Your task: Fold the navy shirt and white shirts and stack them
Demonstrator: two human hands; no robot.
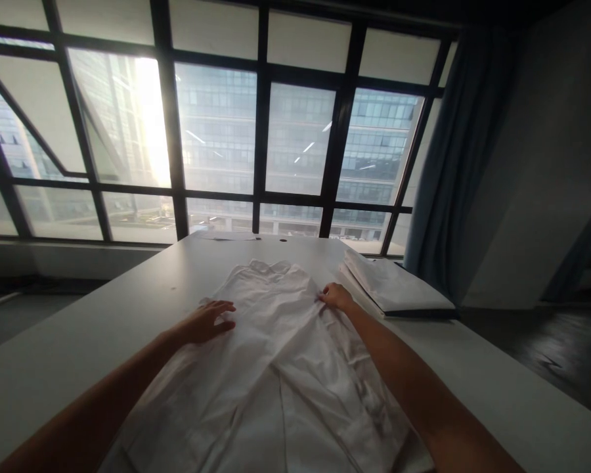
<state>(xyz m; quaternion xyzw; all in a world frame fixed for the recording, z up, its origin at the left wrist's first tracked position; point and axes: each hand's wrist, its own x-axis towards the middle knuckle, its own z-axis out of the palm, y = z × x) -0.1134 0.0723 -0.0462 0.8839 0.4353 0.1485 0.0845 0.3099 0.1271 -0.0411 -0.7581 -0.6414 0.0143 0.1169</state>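
Note:
A wrinkled white garment lies spread over the white table, its collar end toward the window and its near end at the bottom of the view. On the garment's left edge rests my left hand, fingers apart and holding nothing. My right hand pinches the cloth at the upper right edge, where folds run from the fingertips across the fabric.
Folded white cloth lies on a dark flat item at the table's right edge. Thin white sheets are at the far end. Beyond stand large windows and a blue curtain at right.

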